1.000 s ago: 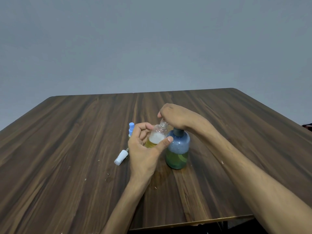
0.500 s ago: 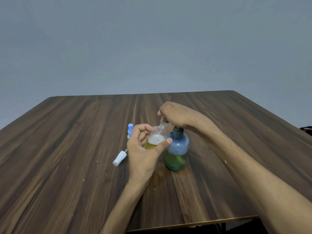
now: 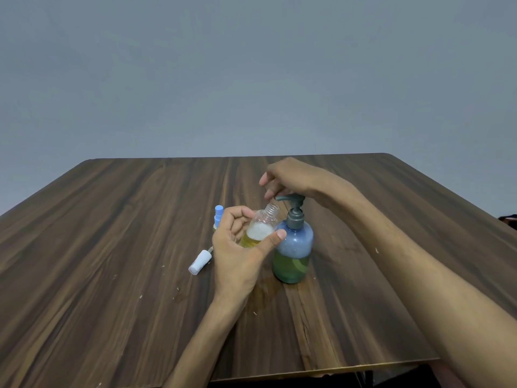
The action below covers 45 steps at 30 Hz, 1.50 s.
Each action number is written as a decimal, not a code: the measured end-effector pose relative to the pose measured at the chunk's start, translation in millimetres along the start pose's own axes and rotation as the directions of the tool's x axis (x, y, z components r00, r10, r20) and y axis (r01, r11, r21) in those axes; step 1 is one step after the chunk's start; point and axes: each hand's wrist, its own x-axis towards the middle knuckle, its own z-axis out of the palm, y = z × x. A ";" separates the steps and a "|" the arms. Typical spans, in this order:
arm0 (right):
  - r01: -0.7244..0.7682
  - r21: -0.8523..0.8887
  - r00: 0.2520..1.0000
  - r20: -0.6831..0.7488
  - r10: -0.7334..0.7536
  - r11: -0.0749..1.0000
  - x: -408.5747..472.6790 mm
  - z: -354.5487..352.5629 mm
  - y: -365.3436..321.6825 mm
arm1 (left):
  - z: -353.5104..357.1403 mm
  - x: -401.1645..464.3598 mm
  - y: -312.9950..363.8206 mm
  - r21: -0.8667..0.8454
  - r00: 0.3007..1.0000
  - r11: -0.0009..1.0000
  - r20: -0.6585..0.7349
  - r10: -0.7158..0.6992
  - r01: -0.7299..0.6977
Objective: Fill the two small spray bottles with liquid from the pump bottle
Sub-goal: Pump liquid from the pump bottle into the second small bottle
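a: nearest item, frame centre?
b: left hand [image 3: 237,247], fingers wrapped round a clear bottle [image 3: 261,226], uncapped, tilted toward the pump bottle [image 3: 292,247] just right of it; yellow liquid and foam inside.
a: right hand [image 3: 288,176]?
b: above the pump head [image 3: 289,198], fingers loose, gripping nothing.
a: further left?
b: white cap [image 3: 199,261] lying on the table [image 3: 112,233]; blue-topped bottle [image 3: 218,215] behind the left hand.

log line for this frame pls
left hand: holds open spray bottle | right hand: on pump bottle head | fill: partial
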 end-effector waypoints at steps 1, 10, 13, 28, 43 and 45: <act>-0.003 -0.011 1.000 -0.015 0.003 1.000 1.1 0.5 -1.4 | -0.1 0.3 0.0 0.001 1.000 1.000 0.001 0.010 -0.010; 0.010 -0.230 0.999 -0.035 -0.018 0.973 -7.7 20.3 6.1 | 0.0 -0.5 -0.5 0.003 1.000 1.000 -0.007 0.020 -0.020; 0.022 -0.195 0.994 -0.099 -0.042 0.980 -10.7 14.4 0.1 | -0.2 -0.5 -1.6 0.010 1.000 1.000 -0.014 0.009 -0.009; 0.014 -0.234 0.999 -0.031 -0.022 0.972 -7.0 20.3 8.4 | -0.7 0.0 -2.0 0.002 1.000 1.000 0.009 0.005 -0.005; 0.033 -0.217 0.998 -0.050 -0.044 0.976 -2.7 16.8 7.8 | -0.7 0.6 -3.5 -0.002 1.000 1.000 0.000 0.007 -0.007; 0.026 -0.265 0.999 -0.019 -0.033 0.964 -4.5 21.4 9.9 | -1.0 0.8 -4.2 0.004 1.000 1.000 0.004 0.007 -0.007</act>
